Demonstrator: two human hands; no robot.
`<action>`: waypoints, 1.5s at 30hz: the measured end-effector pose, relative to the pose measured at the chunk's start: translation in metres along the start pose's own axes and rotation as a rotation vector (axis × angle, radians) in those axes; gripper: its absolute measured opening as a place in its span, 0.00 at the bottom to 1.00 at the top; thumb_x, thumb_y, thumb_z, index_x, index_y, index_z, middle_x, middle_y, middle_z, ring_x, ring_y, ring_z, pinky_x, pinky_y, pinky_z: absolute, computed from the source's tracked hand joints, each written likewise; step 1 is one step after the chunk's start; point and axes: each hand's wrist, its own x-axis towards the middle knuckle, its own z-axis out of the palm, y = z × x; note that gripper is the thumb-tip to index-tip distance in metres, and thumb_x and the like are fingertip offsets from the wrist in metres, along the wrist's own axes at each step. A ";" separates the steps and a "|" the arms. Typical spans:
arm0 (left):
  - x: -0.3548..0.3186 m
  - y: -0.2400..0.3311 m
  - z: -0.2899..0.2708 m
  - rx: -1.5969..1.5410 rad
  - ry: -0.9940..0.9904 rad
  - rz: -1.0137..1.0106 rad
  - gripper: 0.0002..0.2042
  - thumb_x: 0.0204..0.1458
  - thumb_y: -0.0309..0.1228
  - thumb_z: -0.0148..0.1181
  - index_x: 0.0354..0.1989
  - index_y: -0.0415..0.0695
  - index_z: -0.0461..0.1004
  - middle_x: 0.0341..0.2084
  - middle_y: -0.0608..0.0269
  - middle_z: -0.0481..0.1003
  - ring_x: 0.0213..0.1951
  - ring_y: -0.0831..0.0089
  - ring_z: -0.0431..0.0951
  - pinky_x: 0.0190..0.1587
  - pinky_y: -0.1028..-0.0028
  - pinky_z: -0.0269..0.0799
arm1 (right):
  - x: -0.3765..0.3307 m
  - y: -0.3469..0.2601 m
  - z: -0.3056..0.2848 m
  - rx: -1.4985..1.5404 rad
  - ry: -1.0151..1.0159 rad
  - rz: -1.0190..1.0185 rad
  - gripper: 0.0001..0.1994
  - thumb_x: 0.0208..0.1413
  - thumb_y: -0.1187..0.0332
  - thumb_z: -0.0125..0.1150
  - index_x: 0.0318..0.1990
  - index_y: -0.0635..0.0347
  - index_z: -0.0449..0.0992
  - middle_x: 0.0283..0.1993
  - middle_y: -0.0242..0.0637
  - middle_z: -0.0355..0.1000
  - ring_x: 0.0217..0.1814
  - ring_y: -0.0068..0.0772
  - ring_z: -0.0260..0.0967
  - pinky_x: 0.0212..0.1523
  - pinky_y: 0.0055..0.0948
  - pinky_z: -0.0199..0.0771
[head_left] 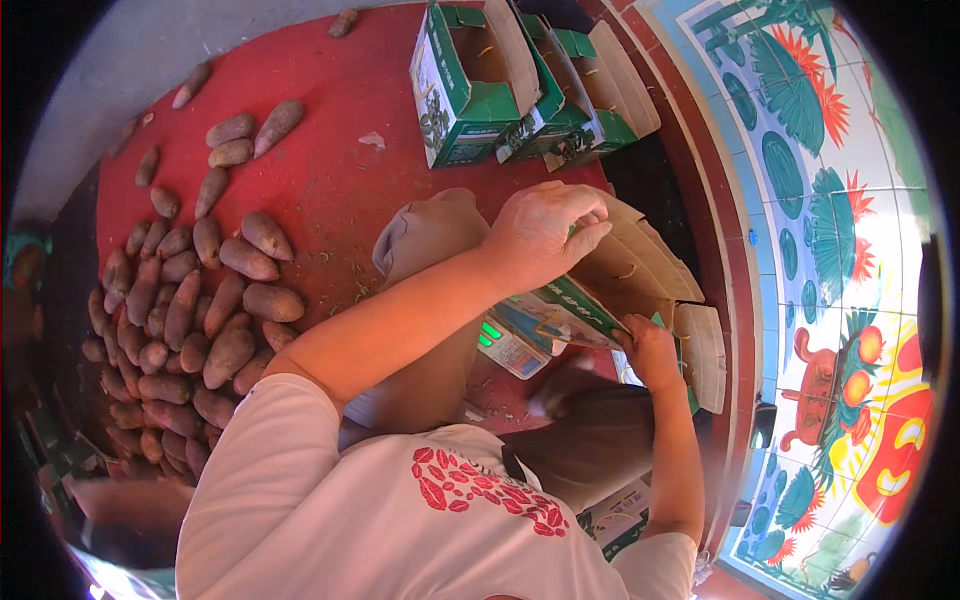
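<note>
An open green-and-white cardboard box stands to the right in front of me, its brown inner flaps spread outward. My left hand is closed at the box's far left corner, thumb and fingers bent over the rim. Nearer to me, my right hand grips the near edge of the same box. Part of the box's inside is hidden by my left hand. Beside the box, below my left forearm, lies a digital scale with a lit green display, partly covered by my leg and the box.
A big heap of sweet potatoes covers the left side of the red floor. Several loose ones lie farther off. Open green boxes stand in a row at the far side. A tiled wall with painted pictures runs along the right.
</note>
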 end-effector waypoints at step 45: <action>-0.009 0.013 0.037 -0.151 0.097 -0.172 0.06 0.54 0.27 0.58 0.38 0.40 0.75 0.31 0.62 0.77 0.36 0.76 0.75 0.39 0.75 0.70 | 0.039 -0.039 -0.009 0.272 0.214 -0.269 0.10 0.44 0.70 0.65 0.35 0.62 0.75 0.30 0.45 0.71 0.35 0.49 0.70 0.37 0.41 0.70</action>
